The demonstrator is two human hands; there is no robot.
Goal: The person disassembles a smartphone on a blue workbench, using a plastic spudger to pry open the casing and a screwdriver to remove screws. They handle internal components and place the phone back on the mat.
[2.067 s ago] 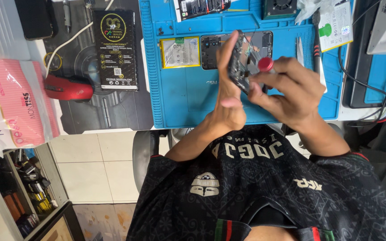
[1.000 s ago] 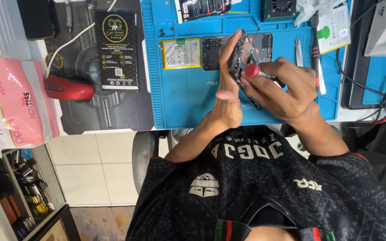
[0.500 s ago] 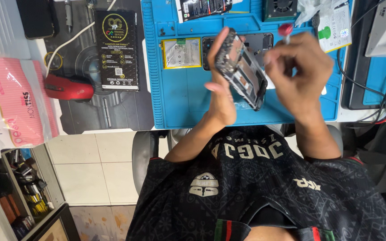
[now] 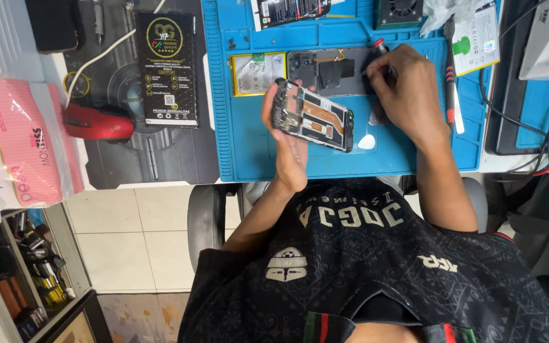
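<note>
The opened phone was up in the air, just above the front half of the blue mat. Its inside parts faced up and it was tipped a little. The left hand held it from below, with the thumb on the left end and the fingers curled behind it. The wrist was bent up from the person's lap.

The right hand was near the back of the mat, on the right. It was closed around a thin screwdriver with a red end. The knuckles faced up and the arm reached straight out from the body. The tip seemed to be at a dark phone back lying flat on the mat, but the hand hid it.

Just left of that phone back lay a yellowish battery. A small white pick lay on the mat near the front edge.

Left of the blue mat was a dark grey mat. On it were a black box and a red mouse. A pink bag lay at the far left edge of the desk.

The person sat on a chair over a pale tiled floor.
</note>
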